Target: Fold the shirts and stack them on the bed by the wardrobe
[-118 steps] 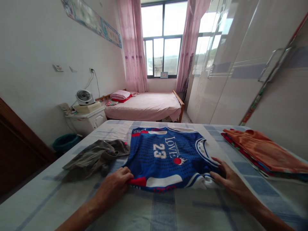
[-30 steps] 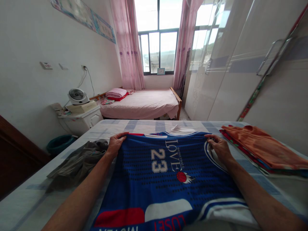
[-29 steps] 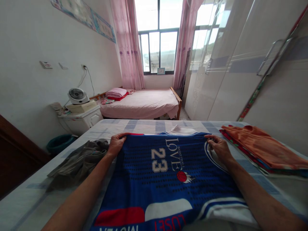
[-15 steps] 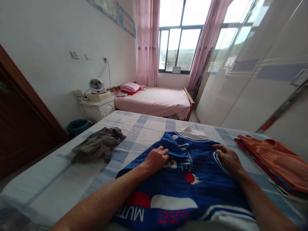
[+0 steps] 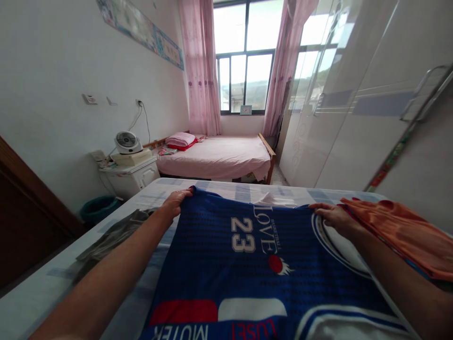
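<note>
A blue basketball jersey [image 5: 219,264] with "23", "LOVE" and a red ball print lies sideways across the bed in front of me, stretched between my hands. My left hand [image 5: 178,200] pinches its far left corner. At the far right edge, by the white-trimmed opening, my right hand [image 5: 331,217] grips the fabric between thumb and fingers. A bit of white cloth [image 5: 272,199] shows just beyond the jersey's far edge. The jersey's near part runs out of view at the bottom.
Grey-brown clothing [image 5: 113,236] lies left, partly behind my left arm. A stack of folded clothes with an orange garment [image 5: 406,226] on top sits right. Beyond are a pink bed [image 5: 226,153], a nightstand [image 5: 132,177] with a fan [image 5: 127,141], a bin [image 5: 99,208] and a white wardrobe [image 5: 339,141].
My left hand has moved left and away from me, drawing the folded-over jersey corner out flat, so the "23" now shows fully. My right hand still holds the right edge. The view has shifted.
</note>
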`<state>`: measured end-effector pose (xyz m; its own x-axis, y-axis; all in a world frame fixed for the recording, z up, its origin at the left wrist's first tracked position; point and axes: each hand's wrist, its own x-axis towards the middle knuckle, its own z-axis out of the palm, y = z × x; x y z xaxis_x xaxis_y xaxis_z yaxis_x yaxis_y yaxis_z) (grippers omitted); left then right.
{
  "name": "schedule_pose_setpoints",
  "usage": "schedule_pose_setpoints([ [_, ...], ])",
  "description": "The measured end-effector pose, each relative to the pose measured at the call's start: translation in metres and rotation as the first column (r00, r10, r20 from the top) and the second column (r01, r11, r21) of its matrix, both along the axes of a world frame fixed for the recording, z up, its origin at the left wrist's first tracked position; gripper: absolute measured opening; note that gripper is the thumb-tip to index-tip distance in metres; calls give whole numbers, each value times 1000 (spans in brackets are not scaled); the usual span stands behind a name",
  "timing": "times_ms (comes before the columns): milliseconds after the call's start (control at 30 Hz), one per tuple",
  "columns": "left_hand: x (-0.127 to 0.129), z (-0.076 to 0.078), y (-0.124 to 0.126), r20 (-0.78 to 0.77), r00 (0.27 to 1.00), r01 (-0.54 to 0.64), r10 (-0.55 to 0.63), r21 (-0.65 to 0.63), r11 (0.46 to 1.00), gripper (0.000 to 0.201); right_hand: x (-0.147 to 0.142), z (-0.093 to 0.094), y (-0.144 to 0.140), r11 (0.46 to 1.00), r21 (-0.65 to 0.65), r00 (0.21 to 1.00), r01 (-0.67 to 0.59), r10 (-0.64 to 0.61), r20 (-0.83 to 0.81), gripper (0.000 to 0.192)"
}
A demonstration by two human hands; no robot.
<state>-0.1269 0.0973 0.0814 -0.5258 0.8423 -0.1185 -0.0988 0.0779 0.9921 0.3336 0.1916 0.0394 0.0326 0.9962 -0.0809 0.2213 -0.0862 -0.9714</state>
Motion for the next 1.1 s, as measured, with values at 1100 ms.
schedule_pose_setpoints([
  [1100, -8, -27, -108, -213, 955, 210, -205, 0, 978, 41, 35, 2, -114, 957, 267, 987, 113, -140, 84, 49],
])
